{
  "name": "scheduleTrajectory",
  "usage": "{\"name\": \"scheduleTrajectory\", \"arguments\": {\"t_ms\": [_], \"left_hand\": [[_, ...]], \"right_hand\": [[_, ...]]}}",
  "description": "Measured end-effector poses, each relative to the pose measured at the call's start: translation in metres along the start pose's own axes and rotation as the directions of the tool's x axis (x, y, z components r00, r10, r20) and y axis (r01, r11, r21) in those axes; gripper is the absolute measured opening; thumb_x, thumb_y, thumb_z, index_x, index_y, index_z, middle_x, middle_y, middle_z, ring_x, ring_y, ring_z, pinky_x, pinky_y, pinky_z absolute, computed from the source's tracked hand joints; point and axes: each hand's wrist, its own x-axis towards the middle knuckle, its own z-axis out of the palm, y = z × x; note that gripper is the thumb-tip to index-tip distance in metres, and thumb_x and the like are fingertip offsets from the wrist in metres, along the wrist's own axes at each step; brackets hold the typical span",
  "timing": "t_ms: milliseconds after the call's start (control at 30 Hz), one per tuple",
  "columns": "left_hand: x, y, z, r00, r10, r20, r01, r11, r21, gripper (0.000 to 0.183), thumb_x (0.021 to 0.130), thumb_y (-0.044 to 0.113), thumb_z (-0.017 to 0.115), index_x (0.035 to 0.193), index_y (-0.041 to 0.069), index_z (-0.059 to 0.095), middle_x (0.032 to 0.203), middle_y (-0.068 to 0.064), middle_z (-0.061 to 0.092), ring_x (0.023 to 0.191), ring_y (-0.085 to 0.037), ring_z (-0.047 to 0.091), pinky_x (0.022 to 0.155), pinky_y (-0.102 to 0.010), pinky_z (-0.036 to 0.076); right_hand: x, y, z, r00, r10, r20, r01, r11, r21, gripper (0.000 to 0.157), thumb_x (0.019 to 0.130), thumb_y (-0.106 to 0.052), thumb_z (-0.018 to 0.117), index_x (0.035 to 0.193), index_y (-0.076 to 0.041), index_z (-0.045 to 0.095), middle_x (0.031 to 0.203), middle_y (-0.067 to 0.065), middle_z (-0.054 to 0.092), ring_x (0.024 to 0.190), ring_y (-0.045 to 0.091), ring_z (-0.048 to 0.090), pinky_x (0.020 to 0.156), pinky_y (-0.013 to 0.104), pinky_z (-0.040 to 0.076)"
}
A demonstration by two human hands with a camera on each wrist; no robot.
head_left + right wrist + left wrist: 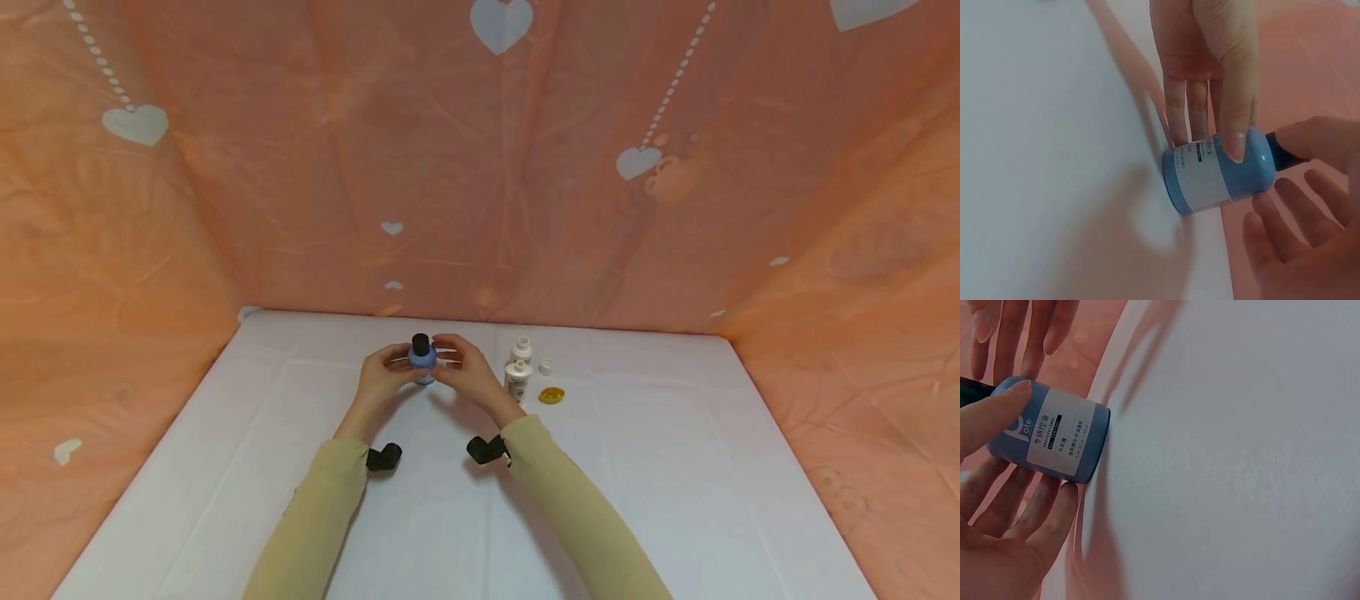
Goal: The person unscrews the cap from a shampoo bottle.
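A small blue shampoo bottle (423,363) with a black cap (421,343) and white label stands nearly upright over the white table. My left hand (382,377) holds it, the thumb (1004,409) across its front and the fingers (1047,512) behind, as the left wrist view shows. On the other side, my right hand (468,372) is beside the bottle with its fingers (1285,231) spread and relaxed. The right thumb (1319,137) overlaps the black cap (1288,150) in the right wrist view.
Just right of my right hand stand two white bottles (517,382) without caps, one behind the other. Beside them lie a small white cap (546,367) and a flat yellow oval piece (552,395). Orange cloth with hearts (450,167) walls the table's back and sides.
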Motion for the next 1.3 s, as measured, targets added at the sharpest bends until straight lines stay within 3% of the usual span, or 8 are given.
{"name": "scheduleTrajectory", "arguments": {"t_ms": [267, 700, 933, 1300], "left_hand": [[0.000, -0.002, 0.002, 1.000, 0.015, 0.003, -0.015, 1.000, -0.023, 0.056, 0.064, 0.000, 0.077, 0.114, -0.004, 0.054, 0.110, -0.024, 0.055, 0.101, -0.032, 0.055, 0.075, -0.024, 0.050], [0.001, -0.005, 0.006, 0.999, 0.022, -0.025, -0.021, 1.000, 0.018, 0.052, 0.063, 0.003, 0.079, 0.111, 0.001, 0.057, 0.107, -0.019, 0.058, 0.097, -0.027, 0.057, 0.075, -0.025, 0.050], [-0.002, -0.005, 0.006, 0.999, 0.046, -0.029, -0.044, 0.998, 0.054, 0.053, 0.061, 0.011, 0.081, 0.109, 0.004, 0.059, 0.105, -0.016, 0.059, 0.095, -0.027, 0.058, 0.074, -0.027, 0.051], [-0.014, -0.001, 0.007, 0.999, 0.050, -0.018, -0.049, 0.995, 0.082, 0.053, 0.061, 0.018, 0.082, 0.108, 0.007, 0.061, 0.105, -0.012, 0.059, 0.093, -0.025, 0.059, 0.073, -0.028, 0.052]], "right_hand": [[0.001, 0.004, 0.001, 1.000, -0.009, 0.018, 0.009, 0.999, -0.044, 0.053, 0.078, 0.006, 0.060, 0.127, 0.007, 0.039, 0.126, 0.027, 0.041, 0.113, 0.044, 0.039, 0.091, 0.058, 0.032], [-0.002, 0.003, -0.001, 0.999, -0.014, 0.041, 0.016, 0.999, -0.047, 0.054, 0.079, 0.005, 0.061, 0.128, 0.007, 0.037, 0.126, 0.028, 0.040, 0.112, 0.046, 0.038, 0.090, 0.060, 0.031], [-0.004, 0.000, 0.000, 1.000, 0.003, 0.007, -0.003, 0.997, -0.072, 0.053, 0.078, 0.001, 0.063, 0.126, 0.005, 0.041, 0.124, 0.025, 0.044, 0.110, 0.043, 0.042, 0.089, 0.057, 0.034], [-0.013, -0.001, -0.001, 1.000, -0.012, 0.018, 0.013, 0.997, -0.072, 0.053, 0.079, 0.002, 0.063, 0.126, 0.005, 0.040, 0.123, 0.026, 0.044, 0.108, 0.044, 0.043, 0.088, 0.058, 0.035]]}}
